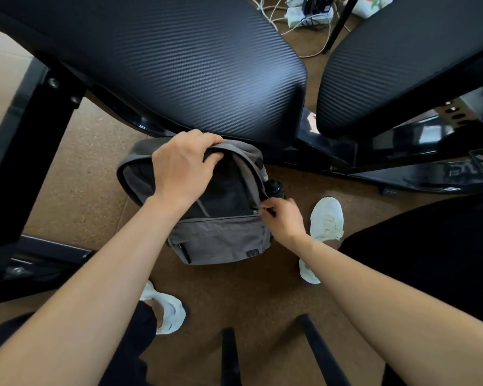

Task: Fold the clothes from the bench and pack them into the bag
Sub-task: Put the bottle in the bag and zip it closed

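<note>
A grey backpack (220, 240) stands on the brown floor just under the edge of the black padded bench (179, 65). My left hand (181, 168) grips the top rim of the bag's main opening, fingers curled over the fabric. My right hand (282, 218) pinches the zipper pull at the right side of the opening. Dark fabric shows inside the bag; I cannot tell what it is. A black bottle (275, 188) sits in the bag's right side pocket. No clothes lie on the visible bench pads.
A second black bench pad (401, 59) lies at the right, with the black metal frame (401, 168) below it. White shoes (328, 218) stand near the bag. White cables and a power strip (304, 12) lie on the floor behind the bench. Two black bars (323, 355) cross the bottom.
</note>
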